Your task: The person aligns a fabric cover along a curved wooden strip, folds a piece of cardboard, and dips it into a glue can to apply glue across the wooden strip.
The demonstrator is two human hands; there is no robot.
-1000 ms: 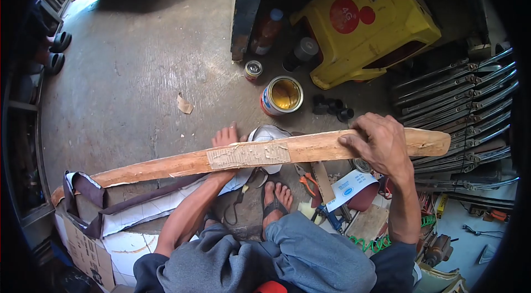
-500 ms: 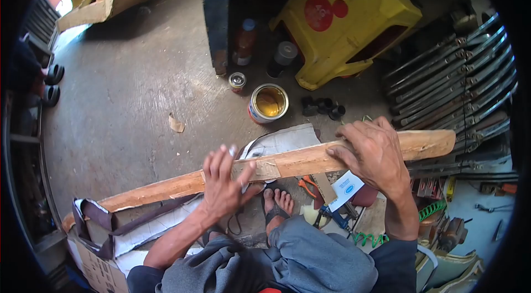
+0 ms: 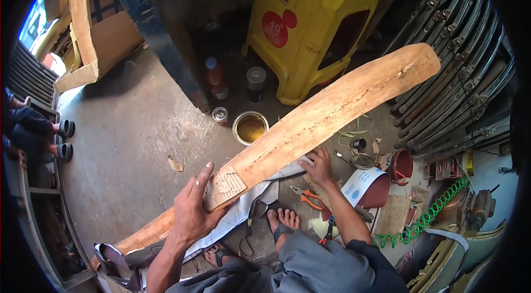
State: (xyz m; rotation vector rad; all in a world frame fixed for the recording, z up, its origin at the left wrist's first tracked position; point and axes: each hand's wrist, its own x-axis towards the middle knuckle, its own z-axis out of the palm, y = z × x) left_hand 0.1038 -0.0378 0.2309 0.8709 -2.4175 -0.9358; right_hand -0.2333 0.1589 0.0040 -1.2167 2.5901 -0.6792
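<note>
I have a long, curved wooden board [image 3: 318,127] in front of me, slanting from the lower left, near my knee, to its broad rounded end at the upper right. My left hand [image 3: 193,207] is partly open across it, the thumb spread from the fingers, taking hold of the board just beside a ridged, pale patch [image 3: 229,182] on its face. My right hand [image 3: 317,167] is at the near edge of the board, its fingers partly bent and close to a pale sheet [image 3: 243,207] that runs below the wood; I cannot tell whether it grips anything.

Just past the far edge of the board, an open can [image 3: 250,128] with yellowish contents stands on the floor [image 3: 124,132]. Near it are a small can [image 3: 220,115], a bottle [image 3: 217,80] with a blue cap and a dark spray can [image 3: 255,85]. Behind these is a yellow stool [image 3: 310,24] with red round marks. Metal frames [image 3: 459,66] are stacked to the right, near the board's rounded end.

On my side of the board, orange-handled pliers [image 3: 310,200] lie near my sandalled foot [image 3: 283,224], with a printed white card [image 3: 359,187] and a green coiled hose [image 3: 415,231] farther right. Another person's legs [image 3: 38,132] show at the far left.
</note>
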